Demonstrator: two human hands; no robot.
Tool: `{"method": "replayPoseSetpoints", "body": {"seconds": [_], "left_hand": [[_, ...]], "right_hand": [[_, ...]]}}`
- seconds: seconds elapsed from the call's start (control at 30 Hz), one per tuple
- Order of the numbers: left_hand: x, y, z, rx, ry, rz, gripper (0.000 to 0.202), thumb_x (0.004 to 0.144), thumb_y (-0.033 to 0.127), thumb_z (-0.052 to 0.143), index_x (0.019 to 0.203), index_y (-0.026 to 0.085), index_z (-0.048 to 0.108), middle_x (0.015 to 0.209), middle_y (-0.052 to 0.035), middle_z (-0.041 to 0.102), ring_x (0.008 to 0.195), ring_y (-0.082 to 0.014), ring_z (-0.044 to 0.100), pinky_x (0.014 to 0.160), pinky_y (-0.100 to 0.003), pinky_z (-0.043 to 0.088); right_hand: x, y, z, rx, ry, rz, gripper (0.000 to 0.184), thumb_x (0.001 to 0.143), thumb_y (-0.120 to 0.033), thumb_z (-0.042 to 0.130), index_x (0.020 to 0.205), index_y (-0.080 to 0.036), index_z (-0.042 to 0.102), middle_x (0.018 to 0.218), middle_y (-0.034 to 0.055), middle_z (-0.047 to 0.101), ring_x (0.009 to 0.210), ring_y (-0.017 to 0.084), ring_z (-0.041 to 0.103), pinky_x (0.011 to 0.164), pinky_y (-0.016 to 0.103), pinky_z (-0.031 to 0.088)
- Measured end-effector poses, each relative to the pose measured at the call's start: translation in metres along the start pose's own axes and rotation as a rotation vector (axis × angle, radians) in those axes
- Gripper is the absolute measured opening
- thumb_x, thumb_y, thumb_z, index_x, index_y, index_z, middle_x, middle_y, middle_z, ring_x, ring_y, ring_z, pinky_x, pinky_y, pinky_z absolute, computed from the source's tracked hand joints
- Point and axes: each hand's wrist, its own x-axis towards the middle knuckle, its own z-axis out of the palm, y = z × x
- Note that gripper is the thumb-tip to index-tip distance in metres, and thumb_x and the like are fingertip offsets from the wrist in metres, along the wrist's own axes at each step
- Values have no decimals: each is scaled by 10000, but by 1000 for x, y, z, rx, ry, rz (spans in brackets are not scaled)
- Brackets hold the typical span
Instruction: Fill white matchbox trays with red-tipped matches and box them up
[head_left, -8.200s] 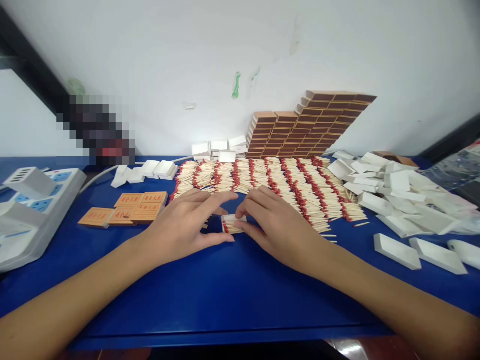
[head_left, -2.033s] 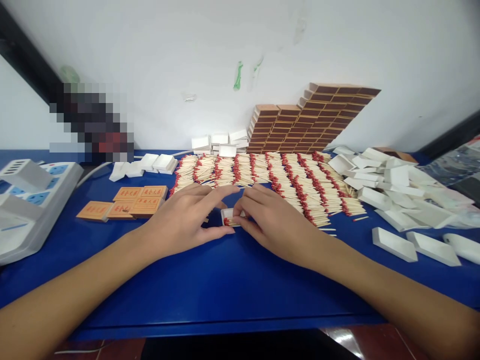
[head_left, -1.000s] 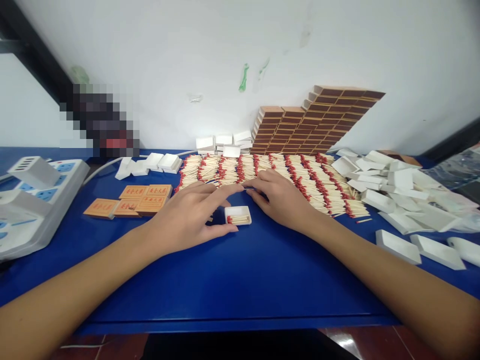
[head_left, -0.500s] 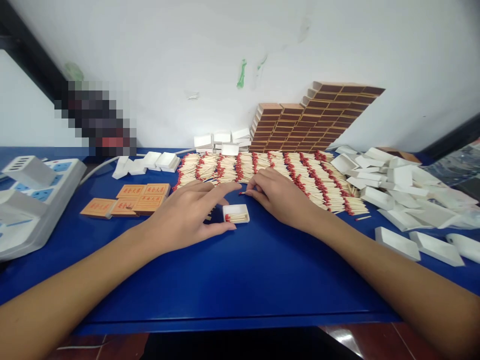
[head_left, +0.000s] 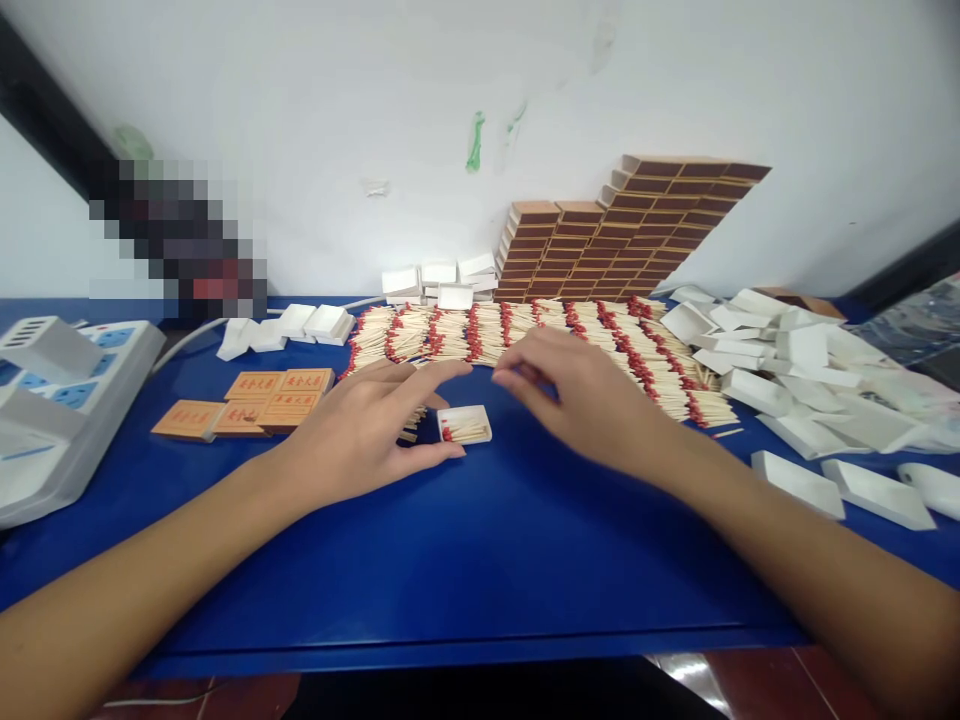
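Observation:
My left hand (head_left: 367,420) curves around the left side of a small white matchbox tray (head_left: 486,425), thumb and index finger spread apart. Its thumb rests along the tray's near edge. Red-tipped matches (head_left: 466,432) lie in the tray. Under my left palm, more matchsticks (head_left: 411,428) show partly; I cannot tell whether the hidden fingers hold them. Just right of and above the tray is my right hand (head_left: 574,395), with thumb and fingertips pinched together. No match is visible at its fingertips. Rows of loose matches (head_left: 450,335) spread behind both hands.
Orange matchboxes (head_left: 289,412) lie at left, beside a white power strip (head_left: 112,400). White trays (head_left: 439,275) are stacked against the wall, next to a tall stack of matchboxes (head_left: 600,240). A heap of white trays (head_left: 795,350) fills the right side of the blue table (head_left: 480,560).
My right hand held a match in its fingertips; that match no longer shows there. The hand is slightly blurred now. My left hand keeps its place around the tray. The view has shifted slightly.

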Motion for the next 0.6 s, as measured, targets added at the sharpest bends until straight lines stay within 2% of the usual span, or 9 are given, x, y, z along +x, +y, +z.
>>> {"method": "replayPoseSetpoints", "body": {"seconds": [0.1,0.23,0.4,0.6], "left_hand": [[0,-1,0,-1,-3,-9,667,964,501,781,1532,267,522,1124,-30,821,1111,-267,752,998,-408,571],[-1,-1,0,-5,0,-17,650,972,514,763,1528,271,528,1107,-45,819,1113,-279,751,967,-406,582],[-2,0,0,-6,0,-14,663,967,510,769,1535,264,532,1115,-48,817,1097,-277,750,963,-409,581],[-1,1,-2,-2,-1,-21,647,972,501,767,1529,269,534,1119,-47,816,1111,-275,745,978,-402,573]], "right_hand": [[3,36,-13,-157,47,74,178,1044,-261,579,894,-217,663,838,72,652,835,251,598,760,382,420],[3,64,-11,-159,-60,105,125,978,-245,646,871,-214,703,836,70,646,819,248,599,726,370,426],[3,63,0,-161,-91,91,137,982,-215,620,871,-207,699,884,86,649,862,255,599,749,372,445],[4,62,0,-159,-124,88,146,995,-210,602,860,-205,660,875,84,637,847,249,587,745,367,440]]}}
